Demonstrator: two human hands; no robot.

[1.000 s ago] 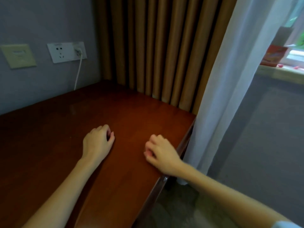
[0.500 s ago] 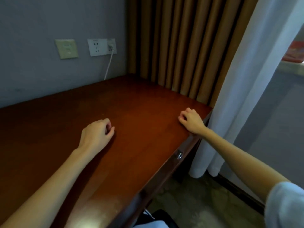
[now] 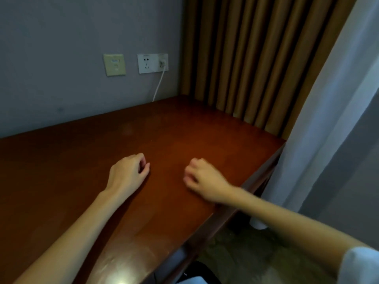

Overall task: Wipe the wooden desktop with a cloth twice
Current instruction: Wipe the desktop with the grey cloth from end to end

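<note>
Pretty dim room here: a grey wall point(image 3: 61, 58) with a white wall socket point(image 3: 152, 63) on it, so everything gets placed off that socket. A beige plate point(image 3: 114, 64) is mounted just beside the socket, and a white cable point(image 3: 159, 87) is plugged into the socket and dropped down behind the wooden desktop point(image 3: 194, 136). A brown curtain point(image 3: 246, 58) is hung on the socket's other side, with a white curtain point(image 3: 328, 119) farther out again.

The desktop is spread out below the socket. Its long axis is judged to run along the wall, away from the socket and out of frame. So the big stretch to be wiped is found on the left hand's side, while the short end by the curtains is closer to the right hand.

The left hand point(image 3: 128, 175) is rested on the wood well below the socket, fingers curled into a loose fist, and nothing is seen in it. The right hand point(image 3: 205, 181) is set a bit farther from the socket, near the desktop's outer edge. It is a little blurred, fingers tucked under against the wood, and nothing is seen poking out of it either.

No cloth can be spotted anywhere, which is odd. Probably one has to be fetched before any real wiping gets counted.
</note>
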